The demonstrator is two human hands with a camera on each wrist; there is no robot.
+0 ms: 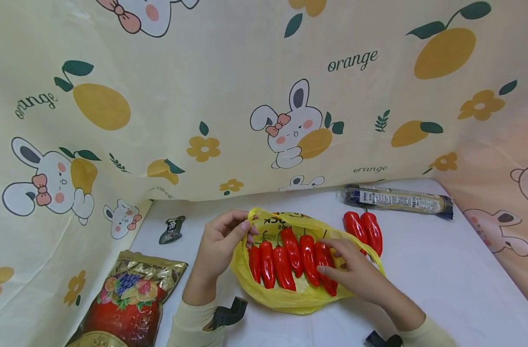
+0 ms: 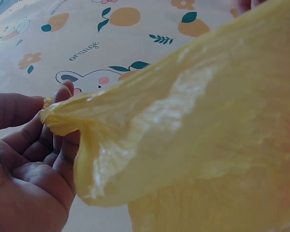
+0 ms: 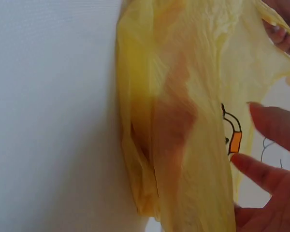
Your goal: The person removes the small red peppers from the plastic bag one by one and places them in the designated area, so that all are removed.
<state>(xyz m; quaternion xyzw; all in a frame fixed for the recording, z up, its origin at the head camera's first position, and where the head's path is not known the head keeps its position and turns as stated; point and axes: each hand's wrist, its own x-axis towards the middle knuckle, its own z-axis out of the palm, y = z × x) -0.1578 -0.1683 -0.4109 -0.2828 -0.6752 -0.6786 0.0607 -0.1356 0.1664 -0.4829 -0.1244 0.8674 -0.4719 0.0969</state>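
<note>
A yellow plastic bag [image 1: 290, 303] lies spread on the white table with its mouth towards me. Several shiny red chili peppers [image 1: 283, 270] lie side by side inside it. My left hand [image 1: 218, 248] pinches the bag's upper left rim between thumb and fingers; the left wrist view shows the gathered plastic [image 2: 63, 118] there. At the bag's right side, my right hand [image 1: 361, 272] has thumb and fingers spread over the rightmost pepper [image 1: 326, 260]. In the right wrist view these fingers [image 3: 263, 174] are apart, with no pepper between them; whether they touch one is unclear.
Two more red peppers [image 1: 372, 233] lie just beyond the bag on the right. Behind them is a long dark-ended package [image 1: 398, 200]. A small black wrapper [image 1: 172, 230] and a red-gold fruit-printed bag [image 1: 129, 303] are at left. A printed cloth [image 1: 229, 96] hangs behind.
</note>
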